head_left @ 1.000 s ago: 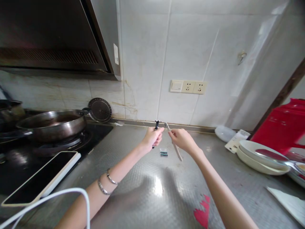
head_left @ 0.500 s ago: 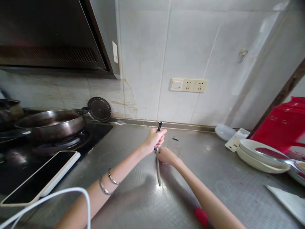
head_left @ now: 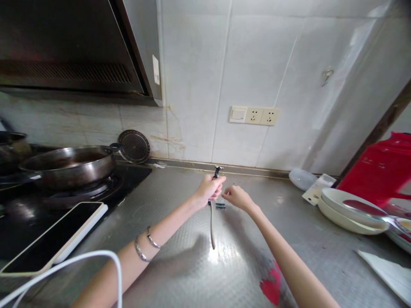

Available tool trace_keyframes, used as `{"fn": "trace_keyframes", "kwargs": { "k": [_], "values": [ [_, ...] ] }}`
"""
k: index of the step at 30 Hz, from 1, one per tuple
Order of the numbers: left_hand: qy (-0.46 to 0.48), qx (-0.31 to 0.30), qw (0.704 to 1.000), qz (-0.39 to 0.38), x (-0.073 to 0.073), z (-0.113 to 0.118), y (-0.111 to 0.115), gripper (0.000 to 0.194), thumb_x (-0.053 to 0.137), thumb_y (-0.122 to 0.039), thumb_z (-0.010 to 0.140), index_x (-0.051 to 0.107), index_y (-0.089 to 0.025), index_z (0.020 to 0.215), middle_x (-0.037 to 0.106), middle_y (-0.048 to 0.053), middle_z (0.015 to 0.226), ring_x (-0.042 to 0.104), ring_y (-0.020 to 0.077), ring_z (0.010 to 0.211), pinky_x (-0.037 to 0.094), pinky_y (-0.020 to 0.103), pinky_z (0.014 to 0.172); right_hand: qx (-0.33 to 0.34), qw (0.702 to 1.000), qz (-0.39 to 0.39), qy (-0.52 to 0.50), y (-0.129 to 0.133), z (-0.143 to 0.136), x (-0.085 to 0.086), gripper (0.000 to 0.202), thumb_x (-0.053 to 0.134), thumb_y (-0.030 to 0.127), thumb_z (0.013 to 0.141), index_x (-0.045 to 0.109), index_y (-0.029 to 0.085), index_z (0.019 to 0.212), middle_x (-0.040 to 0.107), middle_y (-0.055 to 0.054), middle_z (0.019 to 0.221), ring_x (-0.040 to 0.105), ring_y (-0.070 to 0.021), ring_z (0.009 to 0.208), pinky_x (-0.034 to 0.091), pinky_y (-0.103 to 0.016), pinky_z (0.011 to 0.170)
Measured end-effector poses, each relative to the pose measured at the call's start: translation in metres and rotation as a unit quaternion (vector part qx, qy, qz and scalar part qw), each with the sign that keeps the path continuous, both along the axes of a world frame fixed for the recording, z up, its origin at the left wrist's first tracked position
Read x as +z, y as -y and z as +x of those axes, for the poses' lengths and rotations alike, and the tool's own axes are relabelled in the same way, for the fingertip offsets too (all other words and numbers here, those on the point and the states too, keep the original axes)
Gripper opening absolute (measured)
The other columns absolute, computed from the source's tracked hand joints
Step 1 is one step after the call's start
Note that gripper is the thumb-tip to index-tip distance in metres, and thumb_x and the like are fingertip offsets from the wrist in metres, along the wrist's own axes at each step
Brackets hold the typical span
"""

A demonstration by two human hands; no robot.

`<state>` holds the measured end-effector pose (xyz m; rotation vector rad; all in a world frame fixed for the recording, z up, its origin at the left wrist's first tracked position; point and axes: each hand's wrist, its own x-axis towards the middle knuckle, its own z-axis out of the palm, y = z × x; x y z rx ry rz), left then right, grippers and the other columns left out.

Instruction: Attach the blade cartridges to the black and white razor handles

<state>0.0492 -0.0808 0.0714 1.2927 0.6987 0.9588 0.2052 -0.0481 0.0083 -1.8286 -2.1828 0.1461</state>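
Observation:
My left hand (head_left: 210,189) is closed around a slim black-handled tool (head_left: 217,172) with a small silvery head, held above the metal counter. A thin grey strip (head_left: 212,226) extends below this fist; whether it joins the tool is hidden. Just right of the strip is a small dark green piece (head_left: 220,205). My right hand (head_left: 239,197) is close by on the right, fingers curled together and their tips pointing left. What they hold, if anything, cannot be made out.
At left, a steel pan (head_left: 69,164) sits on the black stove, near a phone (head_left: 53,239) and a white cable (head_left: 96,253). White bowls (head_left: 353,218), a red container (head_left: 372,167) and a white sheet (head_left: 385,269) are at right. A red patch (head_left: 271,284) lies in front.
My right hand has moved away from the strip, up and to the right, over where a small dark bar lay. The green piece beside the strip now shows. My left hand keeps its hold.

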Motion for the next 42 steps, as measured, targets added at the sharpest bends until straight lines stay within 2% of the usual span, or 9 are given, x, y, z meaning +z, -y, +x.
{"fn": "trace_keyframes", "kwargs": {
  "k": [3,7,12,20,26,31,36,40,42],
  "values": [
    [-0.007,-0.001,1.0,0.002,-0.002,0.001,-0.001,0.039,0.056,-0.035,0.074,0.029,-0.019,0.051,0.024,-0.01,0.037,0.018,0.0006,0.027,0.007,0.018,0.03,0.085,0.996,-0.009,-0.018,-0.006,0.013,-0.006,0.021,0.051,0.028,0.076,0.069,0.019,0.081,0.068,-0.005,0.077,0.059,-0.0146,0.069,0.037,-0.022,0.061],
    [-0.009,0.0,1.0,0.008,-0.005,0.002,-0.002,0.039,0.055,-0.034,0.074,0.028,-0.019,0.05,0.023,-0.01,0.037,0.017,0.0007,0.027,0.007,0.018,0.029,0.127,0.991,-0.03,-0.014,-0.01,0.012,-0.016,0.022,0.054,0.027,0.074,0.071,0.019,0.085,0.067,-0.006,0.082,0.058,-0.015,0.072,0.038,-0.022,0.063],
    [-0.019,-0.001,1.0,0.008,-0.008,0.004,-0.002,0.038,0.053,-0.033,0.074,0.028,-0.02,0.049,0.022,-0.01,0.036,0.016,0.0009,0.027,0.006,0.018,0.029,0.125,0.991,-0.041,0.009,-0.008,0.006,-0.019,0.022,0.056,0.026,0.074,0.071,0.02,0.088,0.066,-0.007,0.09,0.058,-0.016,0.079,0.038,-0.022,0.068],
    [-0.024,-0.004,1.0,0.002,-0.009,0.005,-0.002,0.039,0.053,-0.033,0.075,0.028,-0.019,0.049,0.022,-0.01,0.036,0.017,0.0005,0.027,0.007,0.017,0.029,0.123,0.991,-0.042,0.02,-0.006,0.004,-0.018,0.021,0.054,0.023,0.075,0.071,0.02,0.088,0.068,-0.006,0.092,0.06,-0.016,0.081,0.039,-0.021,0.069],
    [-0.027,0.003,1.0,-0.003,-0.011,0.006,-0.002,0.036,0.052,-0.031,0.075,0.029,-0.019,0.05,0.024,-0.01,0.037,0.018,0.0008,0.027,0.007,0.017,0.029,0.14,0.989,-0.037,0.03,-0.006,0.004,-0.018,0.022,0.053,0.025,0.076,0.071,0.019,0.087,0.069,-0.007,0.089,0.061,-0.0171,0.079,0.038,-0.022,0.065],
    [-0.022,-0.004,1.0,-0.009,-0.012,0.006,-0.002,0.036,0.051,-0.03,0.075,0.028,-0.019,0.05,0.023,-0.01,0.037,0.017,0.0009,0.027,0.007,0.017,0.029,0.127,0.99,-0.041,0.038,-0.004,0.003,-0.013,0.023,0.051,0.021,0.076,0.072,0.019,0.085,0.07,-0.007,0.085,0.062,-0.0167,0.074,0.037,-0.022,0.061],
    [-0.021,-0.005,1.0,-0.015,-0.011,0.007,-0.001,0.038,0.052,-0.03,0.075,0.027,-0.019,0.049,0.022,-0.01,0.036,0.016,0.0006,0.027,0.007,0.017,0.029,0.126,0.991,-0.047,0.03,-0.005,0.001,-0.015,0.023,0.051,0.015,0.072,0.072,0.016,0.081,0.07,-0.008,0.082,0.061,-0.0154,0.071,0.037,-0.021,0.06],
    [-0.018,-0.003,1.0,-0.012,-0.01,0.007,-0.001,0.037,0.052,-0.031,0.074,0.027,-0.019,0.049,0.022,-0.01,0.036,0.016,0.0007,0.027,0.007,0.017,0.029,0.133,0.991,-0.014,-0.002,-0.009,0.004,-0.019,0.019,0.053,0.016,0.071,0.071,0.015,0.078,0.069,-0.008,0.084,0.061,-0.0162,0.074,0.04,-0.022,0.064],
    [-0.016,0.005,1.0,-0.01,-0.01,0.007,-0.002,0.038,0.052,-0.031,0.074,0.027,-0.019,0.049,0.022,-0.01,0.037,0.016,0.0008,0.027,0.007,0.017,0.029,0.144,0.989,0.008,-0.043,-0.01,0.008,-0.015,0.017,0.053,0.016,0.071,0.07,0.015,0.075,0.069,-0.007,0.081,0.06,-0.0155,0.072,0.042,-0.022,0.064]
  ]
}}
